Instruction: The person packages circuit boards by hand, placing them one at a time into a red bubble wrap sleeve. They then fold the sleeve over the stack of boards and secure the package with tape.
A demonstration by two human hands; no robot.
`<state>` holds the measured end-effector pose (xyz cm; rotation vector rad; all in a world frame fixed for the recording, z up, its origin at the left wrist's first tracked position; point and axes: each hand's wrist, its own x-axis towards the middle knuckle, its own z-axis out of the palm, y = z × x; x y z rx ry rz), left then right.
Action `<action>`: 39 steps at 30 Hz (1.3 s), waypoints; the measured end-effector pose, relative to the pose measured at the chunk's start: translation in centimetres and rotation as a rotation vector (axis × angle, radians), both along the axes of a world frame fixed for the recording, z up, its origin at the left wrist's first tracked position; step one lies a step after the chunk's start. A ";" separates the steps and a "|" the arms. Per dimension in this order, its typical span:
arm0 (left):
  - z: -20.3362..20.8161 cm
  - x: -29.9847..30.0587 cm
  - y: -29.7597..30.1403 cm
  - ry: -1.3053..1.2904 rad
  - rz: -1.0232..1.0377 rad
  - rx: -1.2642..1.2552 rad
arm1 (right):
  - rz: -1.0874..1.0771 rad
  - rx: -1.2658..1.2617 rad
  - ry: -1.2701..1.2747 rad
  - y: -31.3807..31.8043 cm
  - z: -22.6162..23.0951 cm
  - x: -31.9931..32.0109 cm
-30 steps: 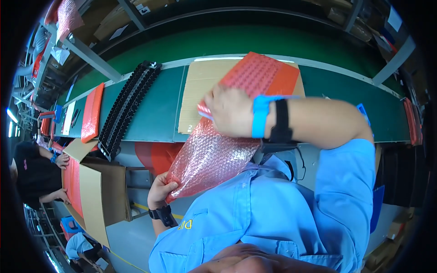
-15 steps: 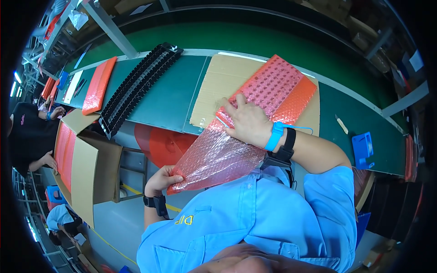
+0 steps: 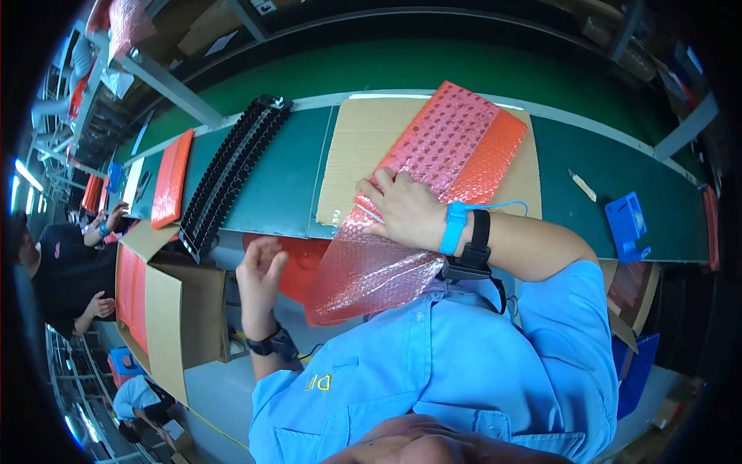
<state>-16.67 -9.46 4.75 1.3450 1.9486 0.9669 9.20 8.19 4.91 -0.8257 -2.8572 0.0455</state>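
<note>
A flat item wrapped in pink-red bubble wrap point(image 3: 452, 135) lies slanted on a sheet of brown cardboard point(image 3: 355, 131) on the green bench. Its loose bubble-wrap end point(image 3: 371, 278) hangs over the front edge toward my body. My right hand point(image 3: 406, 209) presses on the lower part of the package, fingers bent and spread apart. Beside the loose end, to its left, my left hand point(image 3: 261, 274) is raised and holds nothing, its fingers apart. A black slotted rack strip point(image 3: 236, 162) lies farther left on the bench.
Another red wrapped item point(image 3: 171, 178) lies left of the black strip. An open carton point(image 3: 166, 317) with red wrapped items stands at the left, beside a co-worker in black point(image 3: 77, 267). A utility knife point(image 3: 582, 185) and a blue tape dispenser point(image 3: 626, 224) lie at the right.
My left hand has let go of the loose bubble-wrap end and moved up and left, its fingers opening. My right hand stays on the package. The whole view has shifted slightly.
</note>
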 end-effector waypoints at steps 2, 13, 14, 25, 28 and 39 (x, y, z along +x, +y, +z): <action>0.6 3.4 3.8 -0.079 0.117 0.295 | 0.014 -0.152 0.125 0.4 -0.1 0.5; -3.5 9.0 11.8 0.320 -0.140 0.303 | -0.594 -0.195 0.270 22.9 -2.1 8.2; -3.8 9.0 11.5 0.319 -0.122 0.322 | -0.673 -0.365 0.177 23.6 -1.7 8.2; -3.6 7.4 10.0 0.227 -0.233 0.438 | -0.415 -0.314 0.539 15.6 12.2 10.6; -1.1 8.7 7.5 -0.159 -0.121 0.318 | -0.141 -0.423 0.832 10.3 12.9 14.0; 0.0 7.7 4.9 -0.009 -0.164 0.552 | -0.387 -0.248 1.086 -0.3 -1.6 19.7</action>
